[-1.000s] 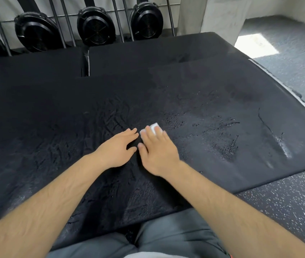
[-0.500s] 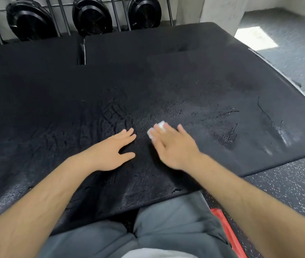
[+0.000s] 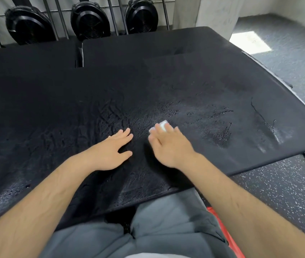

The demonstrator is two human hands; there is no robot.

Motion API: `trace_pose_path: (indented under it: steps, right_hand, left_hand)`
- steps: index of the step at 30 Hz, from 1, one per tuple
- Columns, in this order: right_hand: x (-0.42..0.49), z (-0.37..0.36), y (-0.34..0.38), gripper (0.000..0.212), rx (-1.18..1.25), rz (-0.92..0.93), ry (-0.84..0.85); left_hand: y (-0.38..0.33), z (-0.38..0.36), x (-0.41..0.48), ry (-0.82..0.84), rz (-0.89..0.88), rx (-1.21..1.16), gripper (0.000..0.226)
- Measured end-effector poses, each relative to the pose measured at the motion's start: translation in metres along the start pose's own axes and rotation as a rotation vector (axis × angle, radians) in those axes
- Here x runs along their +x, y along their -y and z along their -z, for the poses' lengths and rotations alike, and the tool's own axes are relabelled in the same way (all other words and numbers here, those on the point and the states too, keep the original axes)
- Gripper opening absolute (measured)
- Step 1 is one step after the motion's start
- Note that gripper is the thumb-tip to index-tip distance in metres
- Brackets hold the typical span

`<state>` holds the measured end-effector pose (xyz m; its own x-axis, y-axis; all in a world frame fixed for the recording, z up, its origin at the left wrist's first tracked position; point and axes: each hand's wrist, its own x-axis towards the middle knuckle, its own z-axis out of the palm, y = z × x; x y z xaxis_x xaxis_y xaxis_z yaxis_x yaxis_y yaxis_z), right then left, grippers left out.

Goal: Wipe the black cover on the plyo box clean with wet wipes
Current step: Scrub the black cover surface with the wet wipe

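Note:
The black cover (image 3: 166, 86) of the plyo box fills most of the view, cracked and worn, with damp streaks near its middle and right. My right hand (image 3: 170, 146) lies flat on it with straight fingers pressing a small folded white wet wipe (image 3: 162, 126), which peeks out past the fingertips. My left hand (image 3: 110, 151) rests flat on the cover just left of it, fingers straight and slightly spread, holding nothing.
A second black box top (image 3: 27, 56) adjoins at the back left with a gap (image 3: 79, 54) between. Black round fans (image 3: 90, 20) on a rack stand behind. Speckled rubber floor (image 3: 278, 187) lies to the right; a red object (image 3: 224, 231) sits by my leg.
My right hand slid the wipe to the right, away from my left hand, widening the gap between them. The left hand has stayed in place on the cover.

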<state>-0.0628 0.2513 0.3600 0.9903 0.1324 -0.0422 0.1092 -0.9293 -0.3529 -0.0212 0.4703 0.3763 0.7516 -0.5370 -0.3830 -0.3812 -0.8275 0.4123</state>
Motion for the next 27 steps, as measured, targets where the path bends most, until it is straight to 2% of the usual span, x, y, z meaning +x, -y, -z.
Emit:
trace_pose_path:
  steps: [2,4,7,9,12,17,20,22,25,27]
  right_hand:
    - [-0.024,-0.007,0.011,0.037,0.013,0.106,0.037]
    - [-0.026,0.0,-0.004,0.043,0.04,0.047,0.104]
    - [-0.011,0.012,-0.023,0.051,0.059,-0.103,0.108]
    - [-0.017,0.008,-0.012,0.05,0.029,-0.033,0.098]
    - [-0.045,0.0,-0.001,0.051,0.039,0.09,0.125]
    - [-0.046,0.011,-0.043,0.052,0.016,-0.052,0.053]
    - [-0.057,0.001,-0.021,0.048,-0.024,0.071,0.032]
    - [-0.07,-0.002,-0.017,0.047,0.052,0.144,0.068]
    - [-0.077,0.01,-0.042,0.052,0.113,0.071,0.062]
    - [-0.081,0.016,-0.044,0.045,0.115,0.032,0.02]
  left_hand:
    - [-0.003,0.0,-0.002,-0.008,0.009,0.005,0.065]
    - [-0.012,0.002,-0.005,0.019,0.018,-0.005,0.067]
    - [-0.035,-0.002,-0.013,0.151,-0.023,-0.045,0.074]
    - [-0.048,-0.01,-0.017,0.184,-0.055,-0.011,0.08]
    - [-0.05,-0.017,-0.019,0.161,-0.061,0.003,0.084]
    - [-0.043,-0.022,-0.023,0.142,-0.061,-0.029,0.084]
    - [-0.045,-0.023,-0.022,0.154,-0.039,-0.028,0.085]
    - [-0.046,-0.023,-0.022,0.157,-0.036,-0.025,0.084]
    - [-0.048,-0.021,-0.025,0.158,-0.045,-0.033,0.082]
    - [-0.05,-0.021,-0.025,0.159,-0.038,-0.033,0.082]
